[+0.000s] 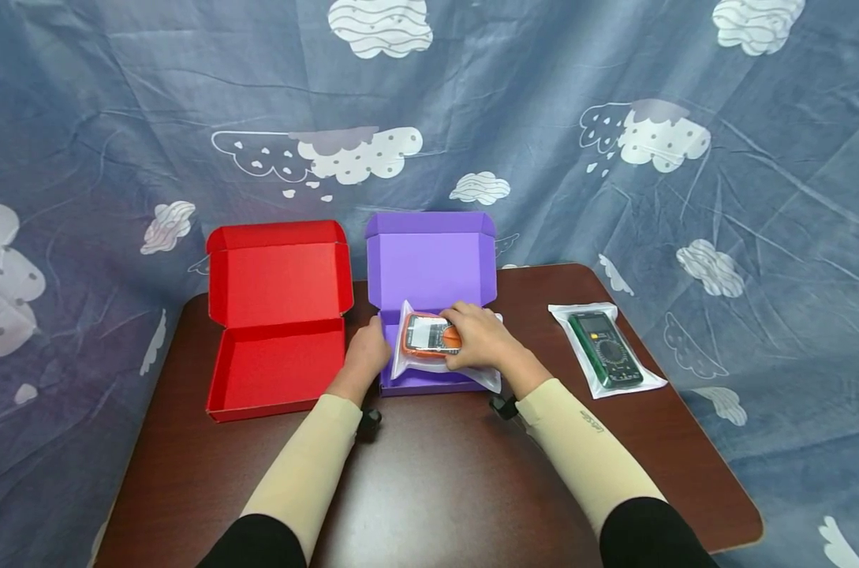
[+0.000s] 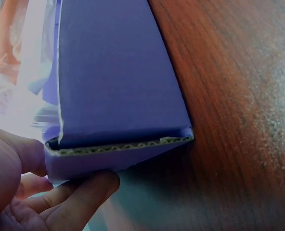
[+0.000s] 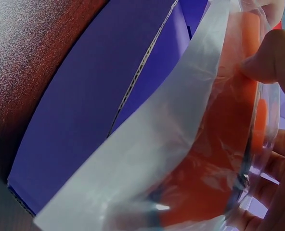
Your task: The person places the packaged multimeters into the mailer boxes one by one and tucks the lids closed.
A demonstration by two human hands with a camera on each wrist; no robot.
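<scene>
An orange multimeter [image 1: 420,334] in a clear plastic bag is at the open purple box [image 1: 431,264], over its tray. My right hand [image 1: 484,339] grips the meter from the right; the right wrist view shows the thumb on one side of its orange casing [image 3: 214,139] and fingers on the other. The bag's loose end hangs over the box's front right. At the box's left side is my left hand [image 1: 369,352]. Up close in the left wrist view, its thumb and fingers pinch the purple cardboard wall [image 2: 116,72] at a corner.
Left of the purple box stands an open red box [image 1: 280,363], its lid raised. A bagged green and black multimeter [image 1: 606,351] lies on the right of the brown table [image 1: 429,481]. A blue cloud-patterned curtain [image 1: 528,71] hangs behind.
</scene>
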